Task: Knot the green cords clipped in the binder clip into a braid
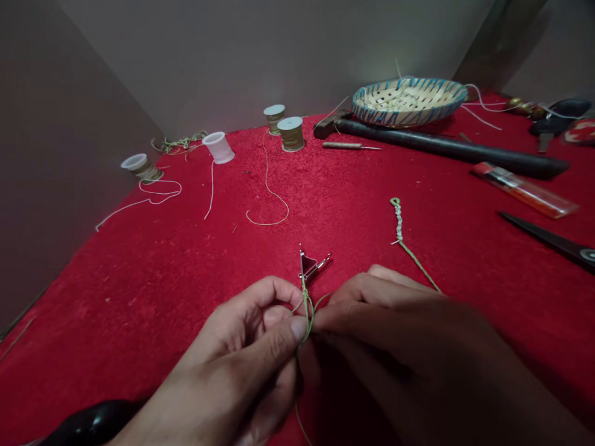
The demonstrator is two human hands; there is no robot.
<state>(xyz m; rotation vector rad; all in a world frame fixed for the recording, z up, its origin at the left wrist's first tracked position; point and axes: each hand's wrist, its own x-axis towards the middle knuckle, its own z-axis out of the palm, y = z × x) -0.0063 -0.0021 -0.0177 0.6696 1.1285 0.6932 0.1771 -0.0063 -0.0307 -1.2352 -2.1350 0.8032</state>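
Note:
Green cord (305, 310) hangs in loops below a small binder clip (308, 267) with metal wire handles, standing on the red cloth. My left hand (253, 347) pinches the loops between thumb and fingers. From the other side, my right hand (367, 316) has its fingertips closed on the same cord, at the loop's right edge. A thin tail of cord trails down below both hands. Beyond my right hand lies a braided green cord (398, 223) with a small loop at its top end. My right hand's lower fingers are in shadow.
Cord spools (292, 135) stand at the back, with an awl (348, 146) and a hammer (432, 144) to their right. Behind the hammer sits a woven basket (409, 102). Scissors (548, 238) and an orange-ended clear packet (525, 190) lie right. A black object (100, 421) is lower left.

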